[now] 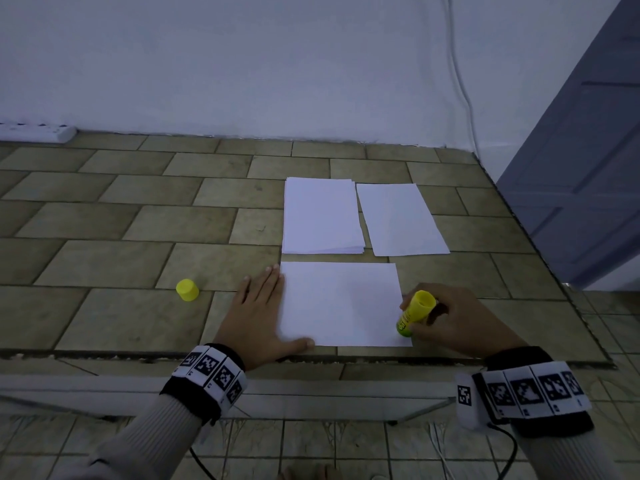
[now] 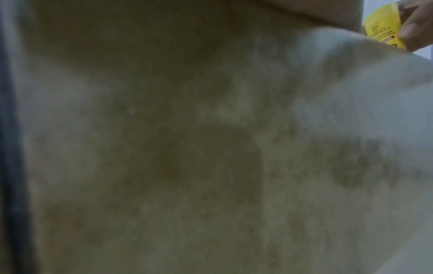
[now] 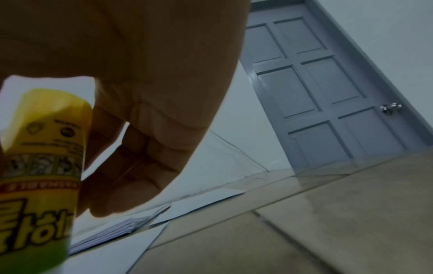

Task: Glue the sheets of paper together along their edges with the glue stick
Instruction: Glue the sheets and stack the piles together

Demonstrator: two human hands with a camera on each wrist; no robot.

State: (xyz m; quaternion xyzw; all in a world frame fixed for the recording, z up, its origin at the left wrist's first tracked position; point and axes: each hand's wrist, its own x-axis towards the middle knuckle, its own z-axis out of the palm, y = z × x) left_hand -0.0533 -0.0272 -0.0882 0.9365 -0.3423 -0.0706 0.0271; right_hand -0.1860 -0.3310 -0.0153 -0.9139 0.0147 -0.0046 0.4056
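A white sheet [image 1: 341, 303] lies near the front edge of the tiled table. My left hand [image 1: 261, 313] rests flat on its left edge, fingers straight. My right hand [image 1: 446, 317] grips a yellow glue stick [image 1: 415, 313], tip down at the sheet's right edge near the front corner. The right wrist view shows the glue stick [image 3: 39, 166] close up with fingers [image 3: 140, 166] curled beside it. Its yellow cap [image 1: 187, 290] stands on the table left of my left hand. Behind the sheet lie a paper stack [image 1: 320, 216] and a single sheet [image 1: 400, 220].
The table's front edge [image 1: 138, 353] runs just below my wrists. A white power strip [image 1: 38, 131] sits at the back left by the wall. A grey door [image 3: 316, 96] stands to the right. The left wrist view is blurred against the table, with the glue stick [image 2: 381, 26] at its top right.
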